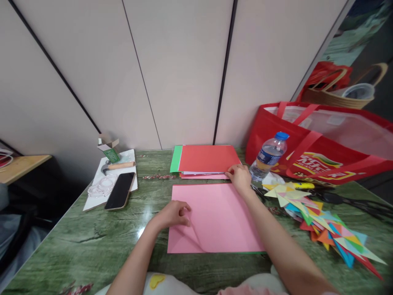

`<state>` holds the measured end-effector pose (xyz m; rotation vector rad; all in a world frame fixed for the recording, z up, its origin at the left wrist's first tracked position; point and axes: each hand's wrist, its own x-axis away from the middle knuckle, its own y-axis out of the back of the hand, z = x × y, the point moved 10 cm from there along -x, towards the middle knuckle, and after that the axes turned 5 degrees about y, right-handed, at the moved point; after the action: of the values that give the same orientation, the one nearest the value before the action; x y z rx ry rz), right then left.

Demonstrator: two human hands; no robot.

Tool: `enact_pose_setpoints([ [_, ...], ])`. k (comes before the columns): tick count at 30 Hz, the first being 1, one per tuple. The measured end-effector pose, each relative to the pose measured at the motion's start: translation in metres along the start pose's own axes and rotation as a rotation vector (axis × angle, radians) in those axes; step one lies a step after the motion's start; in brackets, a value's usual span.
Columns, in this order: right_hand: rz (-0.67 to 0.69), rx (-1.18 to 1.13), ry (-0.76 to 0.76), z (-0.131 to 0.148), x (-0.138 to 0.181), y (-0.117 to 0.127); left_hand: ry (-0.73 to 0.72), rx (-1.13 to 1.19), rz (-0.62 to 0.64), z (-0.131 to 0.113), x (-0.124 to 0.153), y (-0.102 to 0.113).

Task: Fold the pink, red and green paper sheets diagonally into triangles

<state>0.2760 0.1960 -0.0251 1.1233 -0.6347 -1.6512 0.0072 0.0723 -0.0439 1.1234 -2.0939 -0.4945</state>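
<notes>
Lifting the near left corner of a pink sheet point(222, 217), the left hand point(176, 214) is pinching the paper between thumb and curled fingers, while more pink paper is showing underneath. The sheet is lying near the middle of the table point(92, 246). The right hand point(241, 179) is reaching past its far right corner, fingertips touching the near right edge of a stack of paper point(210, 159); whether they are gripping any of it, I cannot tell. Red paper is topping that stack, with green sticking out left. To the right, a water bottle point(268, 157) is standing before a red bag point(258, 127), and colourful folded papers point(325, 229) are lying nearer. On the left, a phone point(120, 191) and a hammer point(121, 165) are resting.
</notes>
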Motion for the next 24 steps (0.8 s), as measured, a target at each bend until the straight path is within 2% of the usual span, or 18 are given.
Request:
enact_pose_setpoints([
  [5,0.019,-0.113,-0.01,0.01,-0.005,-0.007,0.0,0.009,0.007,0.001,-0.001,0.0],
  [9,0.108,-0.26,0.062,0.042,0.004,-0.008,-0.003,0.018,0.014,0.001,-0.001,0.0],
  [11,0.206,-0.358,0.107,0.069,0.019,-0.012,-0.008,0.028,0.01,0.001,-0.002,0.0],
  [16,0.618,-0.635,0.177,0.143,0.09,-0.042,-0.038,0.069,-0.059,0.001,-0.004,0.007],
  [18,0.809,-0.836,0.05,0.158,0.12,-0.059,-0.051,0.084,-0.11,-0.001,-0.004,0.012],
  [19,0.854,-0.92,-0.028,0.161,0.13,-0.064,-0.058,0.091,-0.137,-0.002,-0.004,0.015],
  [21,0.883,-1.032,-0.162,0.161,0.141,-0.071,-0.067,0.106,-0.193,-0.003,-0.003,0.022],
  [24,0.867,-1.07,-0.253,0.154,0.144,-0.071,-0.071,0.116,-0.301,-0.002,0.0,0.039],
])
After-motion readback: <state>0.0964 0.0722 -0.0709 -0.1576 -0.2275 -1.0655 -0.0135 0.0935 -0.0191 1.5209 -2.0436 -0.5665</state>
